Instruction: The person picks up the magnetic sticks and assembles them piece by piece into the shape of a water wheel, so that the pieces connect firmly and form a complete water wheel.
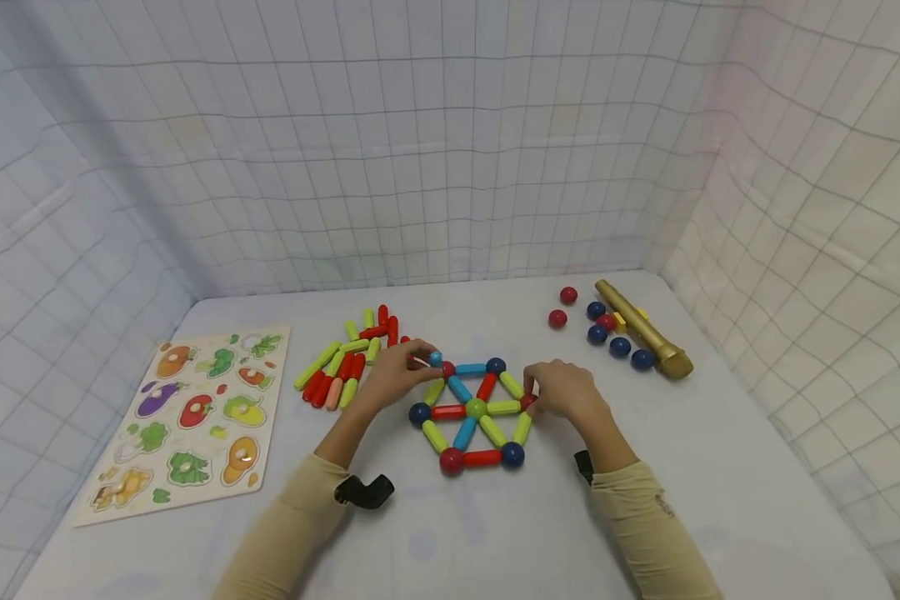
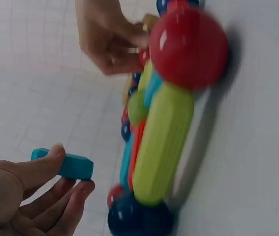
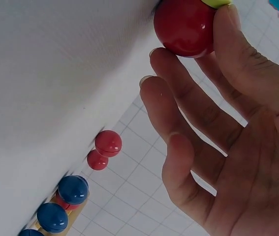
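Observation:
My left hand (image 1: 392, 379) pinches a short blue rod (image 2: 76, 166) between thumb and fingers, held in the air just above the far-left corner of a flat hexagon. That hexagon is built of coloured rods and balls, with spokes meeting at a green ball (image 1: 476, 408) in the middle. At its right corner my right hand (image 1: 570, 390) grips a red ball (image 3: 184, 27) with thumb and fingers; the ball joins yellow-green rods. A dark blue ball (image 1: 420, 414) forms the left corner, and a red ball (image 1: 452, 461) the near-left one.
Loose red and yellow-green rods (image 1: 348, 367) lie left of the hexagon. Several blue and red balls (image 1: 619, 347) sit at the back right beside a gold-coloured tube (image 1: 637, 321). A vegetable picture board (image 1: 217, 433) lies on the left. Grid-patterned sheets (image 1: 450, 150) enclose the table.

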{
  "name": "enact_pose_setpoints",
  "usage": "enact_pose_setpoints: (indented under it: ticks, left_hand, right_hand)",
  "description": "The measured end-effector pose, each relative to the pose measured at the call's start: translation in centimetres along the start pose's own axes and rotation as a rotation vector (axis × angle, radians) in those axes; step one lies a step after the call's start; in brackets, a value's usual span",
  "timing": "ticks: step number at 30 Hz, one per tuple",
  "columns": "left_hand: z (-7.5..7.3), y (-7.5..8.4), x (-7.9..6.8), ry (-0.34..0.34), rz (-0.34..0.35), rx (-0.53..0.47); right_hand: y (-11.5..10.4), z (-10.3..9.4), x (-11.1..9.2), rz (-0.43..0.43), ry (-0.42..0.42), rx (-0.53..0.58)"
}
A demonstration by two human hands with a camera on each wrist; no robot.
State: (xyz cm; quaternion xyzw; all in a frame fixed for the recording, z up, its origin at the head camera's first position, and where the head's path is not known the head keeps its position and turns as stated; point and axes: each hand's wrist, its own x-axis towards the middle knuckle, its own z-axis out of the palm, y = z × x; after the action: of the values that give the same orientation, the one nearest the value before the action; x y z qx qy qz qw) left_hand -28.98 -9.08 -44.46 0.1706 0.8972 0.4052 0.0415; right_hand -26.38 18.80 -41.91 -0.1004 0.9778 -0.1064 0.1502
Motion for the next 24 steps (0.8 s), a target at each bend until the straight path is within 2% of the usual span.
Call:
enact_pose_setpoints:
  ticks: [1, 4, 8, 13, 18, 22, 24]
  left_hand:
    - [0.4, 0.8, -0.3, -0.029, 0.024, -0.040]
    - [1.8, 2.6, -0.6, -0.123, 0.068, -0.072]
    - [3.1, 3.7, -0.3, -0.165, 0.088, -0.034]
    - [3.9, 3.7, 0.1, -0.159, 0.102, 0.006]
    - [4.2, 3.6, 0.2, -0.157, 0.107, 0.003]
    - [3.7, 3.3, -0.4, -0.153, 0.114, 0.000]
    - [3.0, 2.7, -1.1, -0.145, 0.086, 0.018]
  right_hand:
    - [0.0, -0.1, 0.0, 0.001, 0.000, 0.000]
    - [0.0, -0.3, -0.1, 0.003, 0.003, -0.004]
    - [0.0, -0.4, -0.1, 0.006, 0.009, -0.010]
    - [0.0, -0.4, -0.2, 0.007, 0.015, -0.007]
    - [0.0, -0.5, -0.2, 0.008, 0.007, -0.003]
    - [0.0, -0.6, -0.2, 0.009, 0.010, -0.006]
    - [0.1, -0.8, -0.2, 0.005, 0.002, 0.007]
